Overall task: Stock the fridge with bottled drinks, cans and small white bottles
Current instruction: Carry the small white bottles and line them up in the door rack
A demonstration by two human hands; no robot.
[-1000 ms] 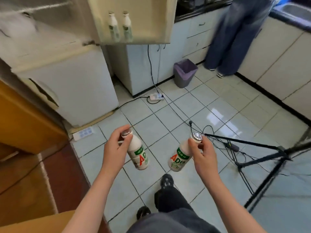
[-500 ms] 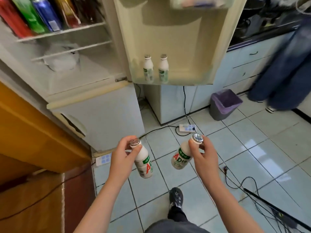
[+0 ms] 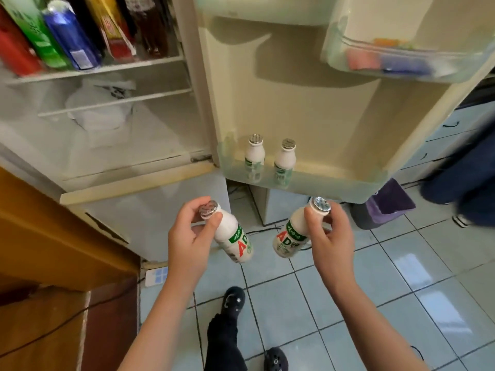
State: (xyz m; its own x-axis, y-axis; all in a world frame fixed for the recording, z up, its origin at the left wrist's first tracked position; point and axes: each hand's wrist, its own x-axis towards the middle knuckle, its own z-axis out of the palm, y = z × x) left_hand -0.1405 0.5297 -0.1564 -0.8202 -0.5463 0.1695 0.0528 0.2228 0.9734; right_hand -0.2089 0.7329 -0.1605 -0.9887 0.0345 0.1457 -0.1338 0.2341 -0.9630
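Your left hand (image 3: pixel 187 236) grips left bottle (image 3: pixel 235 239) at neck, right hand (image 3: pixel 332 236) grips right bottle (image 3: pixel 289 239), both tilted. The door shelf (image 3: pixel 334 183) with two white bottles (image 3: pixel 255 156) sits just above your fingers (image 3: pixel 310 218).

The left hand (image 3: pixel 187 242) and right hand (image 3: pixel 333 239) are bare, like both forearms (image 3: pixel 158 322). The person wears dark trousers (image 3: pixel 223 341) and black clog shoes (image 3: pixel 234 297) dotted with small pale studs.

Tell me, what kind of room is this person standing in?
Most likely a home kitchen: an open fridge with a blue can among the drinks on its shelf, pale cabinet drawers beside it, and a tiled floor with a small lined bin.
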